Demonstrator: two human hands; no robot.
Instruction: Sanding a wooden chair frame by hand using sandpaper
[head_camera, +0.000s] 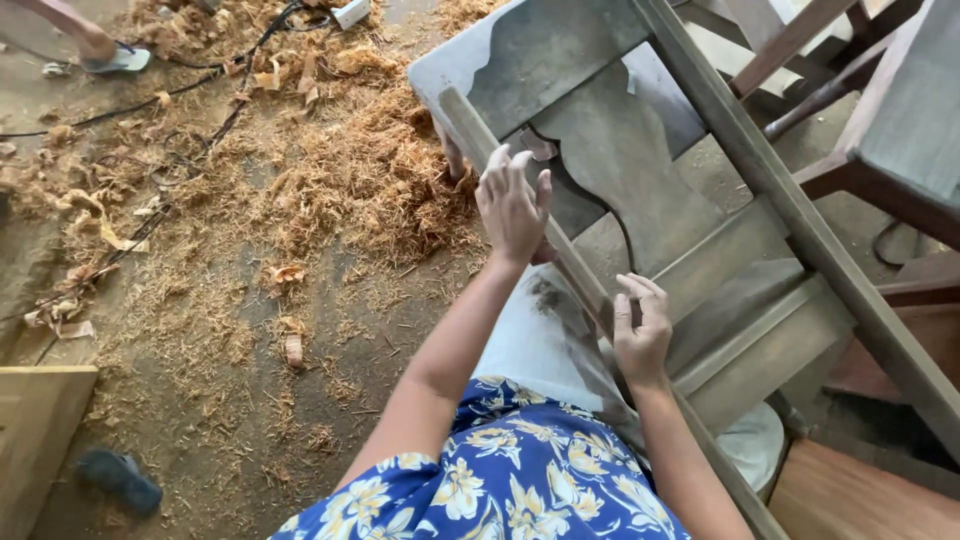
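Chair frame (640, 190) is tilted over shavings (330, 180); its rail (575, 265) is pressed by left hand (512, 205), gripped by right hand (640, 335)

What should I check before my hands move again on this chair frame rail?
1. Left hand placed on the rail: ok, it lies open over the rail's upper stretch.
2. Right hand on the frame: ok, fingers rest lower down the same rail.
3. Abrasive or tool under either hand: cannot tell, palms hide it.
4. Chair frame supported: ok, it lies tilted across the lap.
5. Floor footing: not ok, wood shavings and a cable lie to the left.
6. Neighbouring furniture spacing: cannot tell whether it touches the frame.
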